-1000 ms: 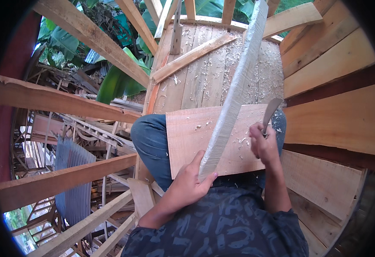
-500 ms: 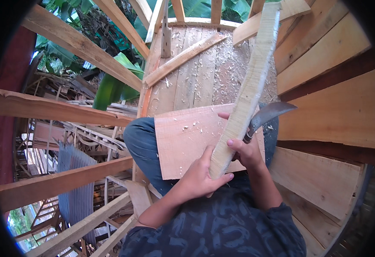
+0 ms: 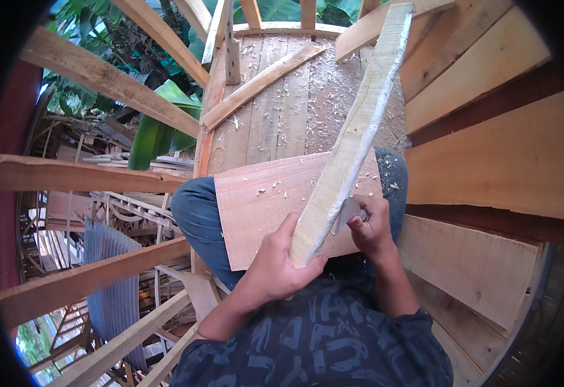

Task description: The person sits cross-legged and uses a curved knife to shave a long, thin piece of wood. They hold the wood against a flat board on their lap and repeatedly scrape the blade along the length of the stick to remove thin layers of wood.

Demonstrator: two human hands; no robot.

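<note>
Our left hand [image 3: 275, 259] wraps its fingers around the near end of a long, pale wooden bar [image 3: 359, 126] slanting away beyond them. Our right hand [image 3: 374, 227] clenches its fingers around a grey metal-bladed knife [image 3: 345, 213]; a pinkish wooden board [image 3: 266, 203] lies beyond our left fingers.

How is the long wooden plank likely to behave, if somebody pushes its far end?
The long wooden plank is probably stiff, since it runs nearly straight beyond the left hand. Because that hand holds it near one end, a push would likely swing it.
</note>
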